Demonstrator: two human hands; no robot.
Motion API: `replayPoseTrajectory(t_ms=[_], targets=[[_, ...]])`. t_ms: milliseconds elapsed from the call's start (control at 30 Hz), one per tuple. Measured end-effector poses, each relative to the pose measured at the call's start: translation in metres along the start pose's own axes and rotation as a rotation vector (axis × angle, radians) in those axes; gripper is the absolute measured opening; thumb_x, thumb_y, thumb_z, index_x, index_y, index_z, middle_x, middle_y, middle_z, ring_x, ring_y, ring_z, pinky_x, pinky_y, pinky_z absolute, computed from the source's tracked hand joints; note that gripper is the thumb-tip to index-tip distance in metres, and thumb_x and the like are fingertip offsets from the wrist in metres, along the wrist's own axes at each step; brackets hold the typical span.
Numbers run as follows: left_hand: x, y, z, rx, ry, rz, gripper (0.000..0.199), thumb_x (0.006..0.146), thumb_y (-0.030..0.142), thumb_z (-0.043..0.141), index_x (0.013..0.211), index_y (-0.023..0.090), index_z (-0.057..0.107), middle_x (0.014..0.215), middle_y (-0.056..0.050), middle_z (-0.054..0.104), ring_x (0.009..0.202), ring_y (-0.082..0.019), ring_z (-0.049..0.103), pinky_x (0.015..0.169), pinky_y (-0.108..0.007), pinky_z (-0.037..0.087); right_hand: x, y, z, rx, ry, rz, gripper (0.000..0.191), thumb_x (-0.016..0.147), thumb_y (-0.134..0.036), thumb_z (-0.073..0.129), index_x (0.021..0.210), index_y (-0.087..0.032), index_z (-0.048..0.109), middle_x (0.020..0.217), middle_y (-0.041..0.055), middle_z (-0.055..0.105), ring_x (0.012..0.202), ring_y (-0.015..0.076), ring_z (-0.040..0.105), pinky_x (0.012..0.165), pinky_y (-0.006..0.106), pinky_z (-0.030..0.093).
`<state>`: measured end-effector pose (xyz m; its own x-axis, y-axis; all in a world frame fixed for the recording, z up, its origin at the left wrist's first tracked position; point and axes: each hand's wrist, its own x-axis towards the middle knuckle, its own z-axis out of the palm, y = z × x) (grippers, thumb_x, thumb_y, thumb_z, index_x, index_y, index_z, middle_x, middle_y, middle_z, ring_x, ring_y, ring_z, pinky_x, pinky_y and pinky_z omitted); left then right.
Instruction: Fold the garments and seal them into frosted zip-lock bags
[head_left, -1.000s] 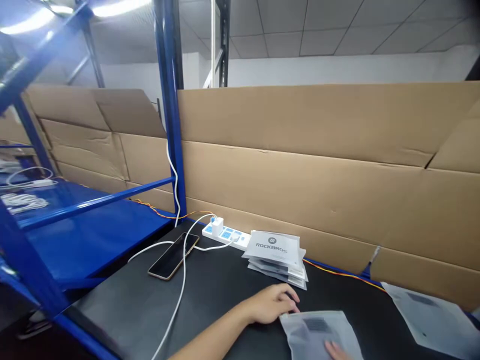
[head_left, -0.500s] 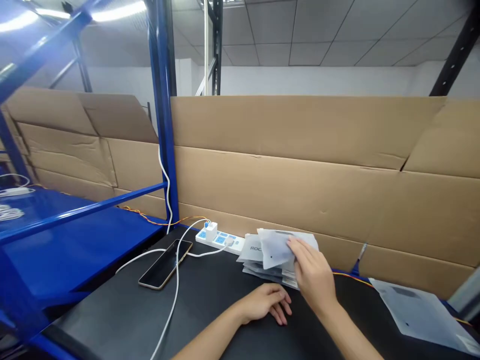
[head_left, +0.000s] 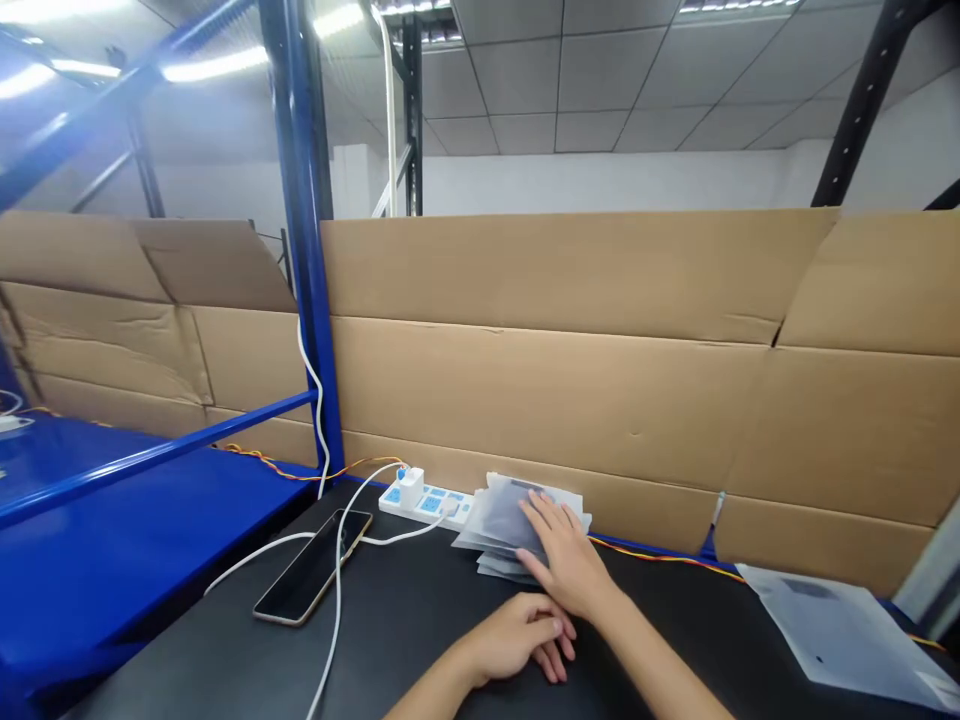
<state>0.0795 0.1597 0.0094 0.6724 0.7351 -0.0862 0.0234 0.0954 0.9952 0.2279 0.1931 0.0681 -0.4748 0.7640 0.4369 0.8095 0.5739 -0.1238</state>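
From my end, the change is at the stack: half a second ago the right hand [head_left: 566, 555] had the frosted pouch [head_left: 504, 508] pinched above the pile, now that pouch lies on top of the stack of pouches [head_left: 495, 565] and covers the ROCKBROS print; I judge this one placed, with the right hand pressing or squaring it; right fingers spread wide, palm down on the pouch, not gripping; left hand [head_left: 517, 635] sits just in front on the desk [head_left: 397, 610], fingers loosely curled, nothing visible in it, and I cannot tell if it touches the right wrist; stack edges look uneven, so I'd expect slippery plastic to slide; stack is beside the right end of the power strip [head_left: 431, 502], in front of the cardboard panel [head_left: 555, 380]; phone [head_left: 311, 570] lies left under a white cable [head_left: 335, 620]; another pouch [head_left: 840, 630] lies well apart at right
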Motion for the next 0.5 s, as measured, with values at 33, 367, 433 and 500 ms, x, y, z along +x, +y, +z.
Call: replayPoseTrajectory(t_ms=[33,367,433,500], targets=[[-0.002,0.003,0.0,0.03,0.015,0.008,0.047,0.078,0.061,0.063,0.088,0.015,0.063,0.077,-0.005,0.066,0.059,-0.017,0.063,0.063,-0.033,0.051,-0.011,0.011,-0.003,0.01,0.065,-0.003,0.054,0.097,-0.04,0.046,0.147,-0.022,0.039,0.156,0.0106,0.038,0.142,0.0302,0.036,0.116,0.053,0.03],[-0.024,0.03,0.024,0.984,-0.105,0.401,0.039,0.093,0.041,0.058,0.131,0.031,0.057,0.142,-0.004,0.055,0.132,-0.027,0.046,0.116,-0.043,0.024,-0.157,0.133,0.022,-0.039,0.015,0.391,0.047,0.096,-0.044,0.042,0.133,-0.019,0.057,0.148,0.0139,0.048,0.135,0.0305,0.047,0.11,0.051,0.041],[-0.022,0.032,0.028,1.083,-0.137,0.368,0.048,0.092,0.043,0.058,0.138,0.031,0.05,0.151,-0.004,0.046,0.139,-0.029,0.039,0.119,-0.049,0.019,-0.156,0.136,0.024,-0.043,-0.028,0.428,0.049,0.096,-0.045,0.04,0.133,-0.018,0.058,0.148,0.013,0.048,0.138,0.0303,0.043,0.113,0.051,0.037],[-0.019,0.034,0.029,1.136,-0.145,0.354,0.05,0.093,0.043,0.056,0.141,0.031,0.046,0.153,-0.004,0.042,0.142,-0.029,0.036,0.119,-0.051,0.018,-0.15,0.135,0.023,-0.04,-0.045,0.427,0.051,0.096,-0.046,0.039,0.135,-0.019,0.057,0.149,0.0113,0.048,0.14,0.0297,0.041,0.115,0.05,0.035]])
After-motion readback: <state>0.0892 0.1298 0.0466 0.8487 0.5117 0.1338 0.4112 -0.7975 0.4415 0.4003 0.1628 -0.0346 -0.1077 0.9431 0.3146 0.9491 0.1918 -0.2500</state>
